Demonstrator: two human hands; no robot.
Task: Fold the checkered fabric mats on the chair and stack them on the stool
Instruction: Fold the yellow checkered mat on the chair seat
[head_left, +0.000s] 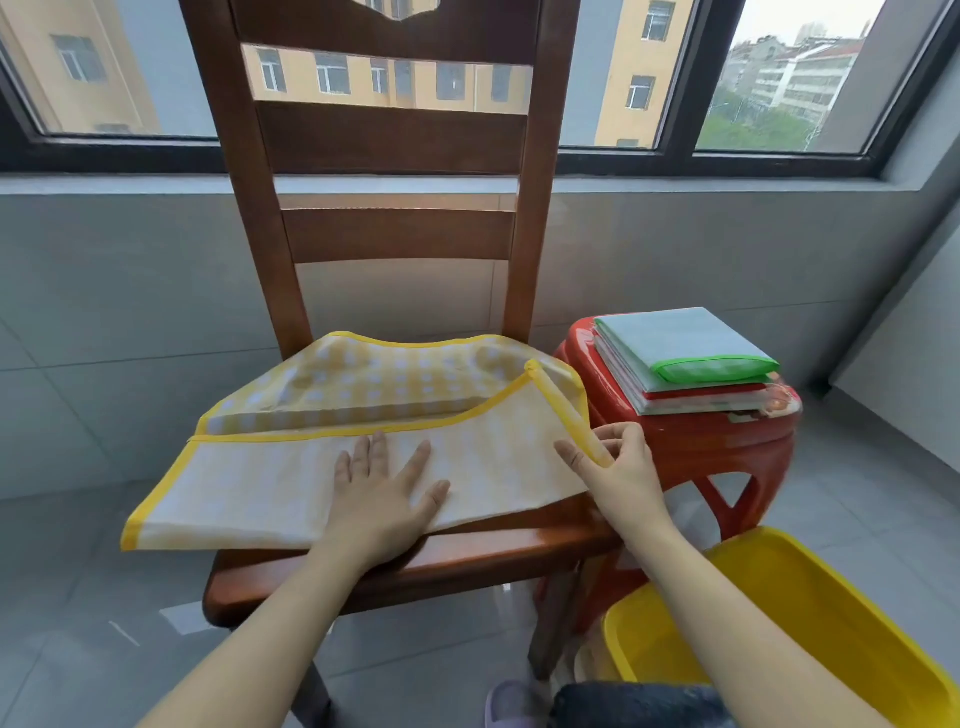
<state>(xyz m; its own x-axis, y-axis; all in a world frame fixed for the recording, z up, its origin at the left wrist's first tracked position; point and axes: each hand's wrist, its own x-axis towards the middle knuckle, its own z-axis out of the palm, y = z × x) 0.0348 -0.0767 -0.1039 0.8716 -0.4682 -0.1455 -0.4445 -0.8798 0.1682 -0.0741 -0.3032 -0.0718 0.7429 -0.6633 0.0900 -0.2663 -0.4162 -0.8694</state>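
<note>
We have several folded mats (691, 358) already stacked on the red stool (727, 447) (green one on top), so the job looks well along. The yellow checkered mat (363, 431) lies half-folded on the chair (467, 551). Our left hand (382, 493) presses it flat, fingers spread, while our right hand (618, 467) pinches its right edge; its folding and stacking remain.

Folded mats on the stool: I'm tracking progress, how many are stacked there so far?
3 by their visible edges: a green-trimmed mat on top, a red-edged one under it, a pale one lowest on the red stool. More may be hidden.
</note>
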